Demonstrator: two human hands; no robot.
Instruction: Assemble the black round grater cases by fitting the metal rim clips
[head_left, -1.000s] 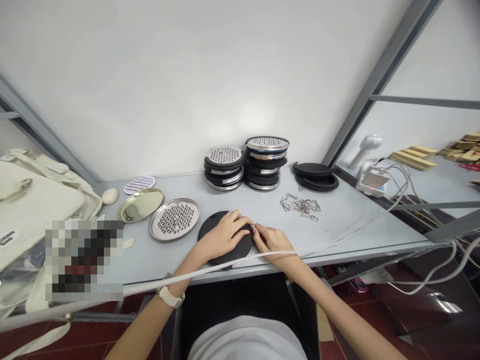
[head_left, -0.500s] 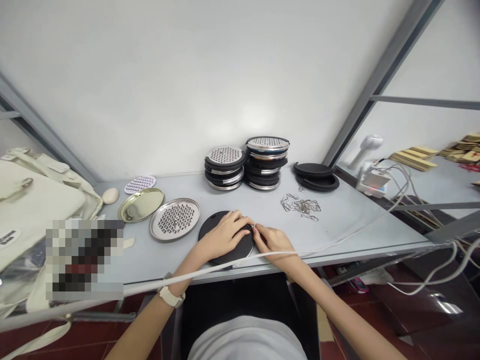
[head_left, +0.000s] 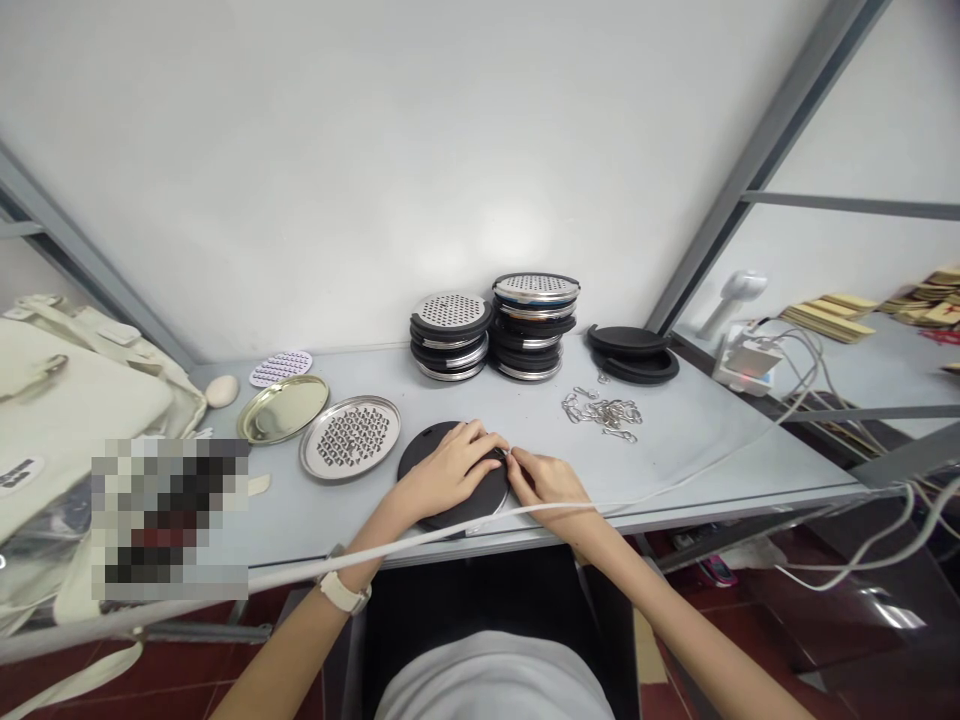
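Observation:
A black round disc (head_left: 476, 492) with a shiny metal rim lies near the table's front edge. My left hand (head_left: 454, 470) rests across its top, thumb and fingers closed at the right side of the disc. Beside that edge, my right hand (head_left: 549, 484) pinches something small and shiny, like a piece of metal wire, mostly hidden by the fingertips. The two hands nearly touch there. To the right lies a heap of wire clips (head_left: 600, 410). Left of the disc is a round metal grater plate (head_left: 351, 440).
Two stacks of round graters (head_left: 450, 330) stand against the wall. Black ring holders (head_left: 634, 352) lie at the back right. A gold-coloured lid (head_left: 283, 410), a purple-and-white grater plate (head_left: 280, 369) and a cream bag (head_left: 82, 390) are leftward. A white cable (head_left: 645, 497) crosses over my wrists.

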